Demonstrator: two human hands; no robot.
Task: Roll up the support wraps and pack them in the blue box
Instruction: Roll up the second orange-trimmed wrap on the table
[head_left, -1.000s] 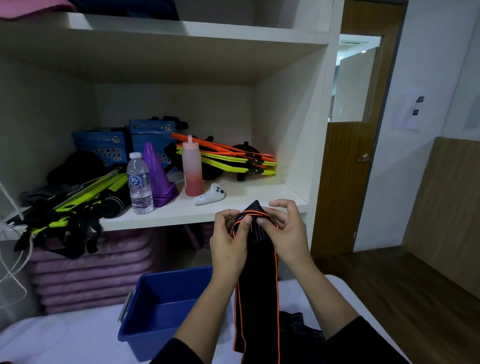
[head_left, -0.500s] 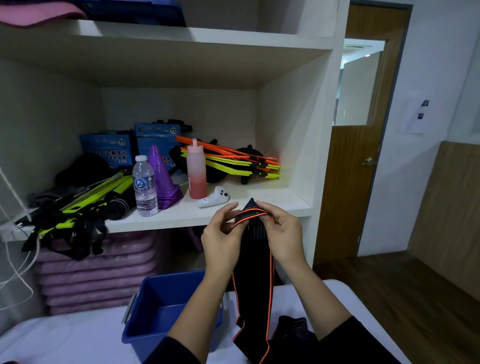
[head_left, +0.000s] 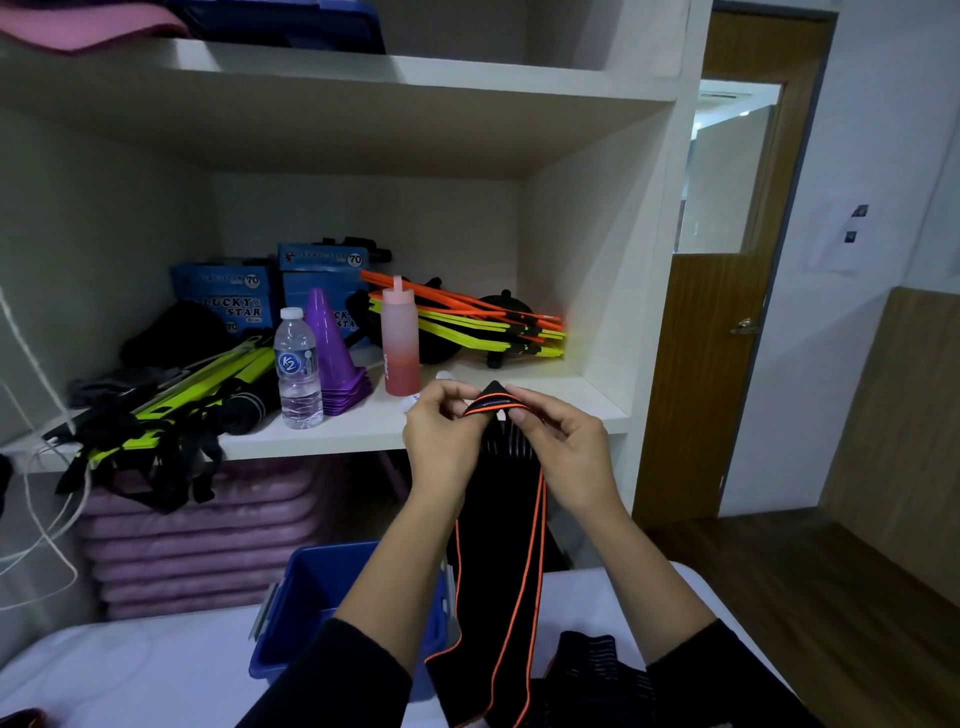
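Observation:
A long black support wrap (head_left: 498, 561) with orange edging hangs upright in front of me, its lower end trailing onto the white table (head_left: 130, 675). My left hand (head_left: 441, 436) and my right hand (head_left: 561, 441) both pinch its top end, which is folded over into a small tight curl. The blue box (head_left: 306, 587) stands open on the table below my left forearm; I see nothing inside it. More black wrap material (head_left: 592, 670) lies on the table near my right sleeve.
A white shelf (head_left: 311, 436) right behind my hands holds a water bottle (head_left: 297, 369), purple cones (head_left: 332, 358), a pink bottle (head_left: 400, 343), neon ladders and blue cartons. Purple mats (head_left: 208, 540) are stacked below it. A wooden door (head_left: 722, 338) stands at right.
The folded top of the wrap has become smaller and tighter between my fingers. My hands stay at the same spot in front of the shelf edge; the camera has shifted slightly.

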